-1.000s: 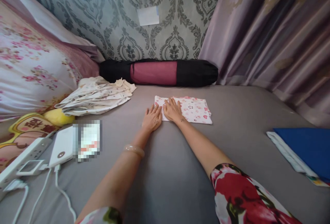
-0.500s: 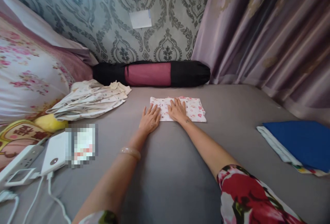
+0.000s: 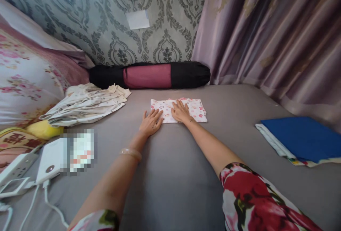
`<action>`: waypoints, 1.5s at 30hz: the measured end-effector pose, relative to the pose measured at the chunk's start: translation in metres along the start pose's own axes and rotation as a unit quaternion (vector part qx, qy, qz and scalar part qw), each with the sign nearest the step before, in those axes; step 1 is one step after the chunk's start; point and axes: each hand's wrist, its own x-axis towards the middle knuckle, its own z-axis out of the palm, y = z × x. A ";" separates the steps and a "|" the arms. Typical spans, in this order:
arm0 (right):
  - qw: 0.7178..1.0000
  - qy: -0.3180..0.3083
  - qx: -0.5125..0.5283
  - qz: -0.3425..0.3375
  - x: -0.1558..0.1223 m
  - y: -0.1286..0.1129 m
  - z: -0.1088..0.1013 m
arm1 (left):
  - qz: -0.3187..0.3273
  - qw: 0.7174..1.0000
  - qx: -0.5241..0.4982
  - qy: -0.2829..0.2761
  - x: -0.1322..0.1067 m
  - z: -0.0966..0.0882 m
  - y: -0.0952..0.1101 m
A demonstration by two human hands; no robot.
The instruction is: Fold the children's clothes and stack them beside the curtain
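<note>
A white cloth with a pink and red print (image 3: 197, 112), folded into a flat rectangle, lies on the grey bed sheet (image 3: 170, 167). My right hand (image 3: 181, 111) rests flat on its middle, fingers spread. At the cloth's near left corner is my left hand (image 3: 151, 121), palm down with fingers stretched out. Its fingertips touch the cloth's edge, while the rest of the hand is over the sheet. Neither hand grips anything. The part of the cloth under my right hand is hidden.
A black and pink roll-shaped bag (image 3: 147, 76) lies along the wall. To the left are a crumpled cream garment (image 3: 87, 103), a floral pillow (image 3: 26, 82), a white power bank (image 3: 52, 160) and a power strip (image 3: 18, 169) with cables. Folded blue fabric (image 3: 298, 137) sits at right.
The whole view has shifted slightly, so the scene appears further left. My left hand has slid a little toward the near left edge of the cloth; my right hand stays on it.
</note>
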 end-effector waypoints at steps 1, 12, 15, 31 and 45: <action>1.000 0.008 -0.003 0.005 -0.002 0.005 -0.002 | 0.000 1.000 -0.002 0.000 0.000 0.000 0.000; 0.997 0.067 -0.030 0.037 -0.013 0.039 0.003 | -0.007 1.000 0.008 -0.018 0.000 -0.003 0.001; 0.997 0.071 -0.025 0.033 -0.012 0.038 0.003 | -0.008 1.000 0.009 -0.019 0.000 -0.002 0.000; 0.996 0.059 -0.034 0.056 -0.024 0.078 -0.008 | -0.004 0.999 0.012 -0.038 0.000 -0.006 0.000; 0.997 0.056 -0.053 0.004 -0.011 0.078 -0.011 | -0.043 0.998 0.001 -0.048 0.074 0.007 -0.005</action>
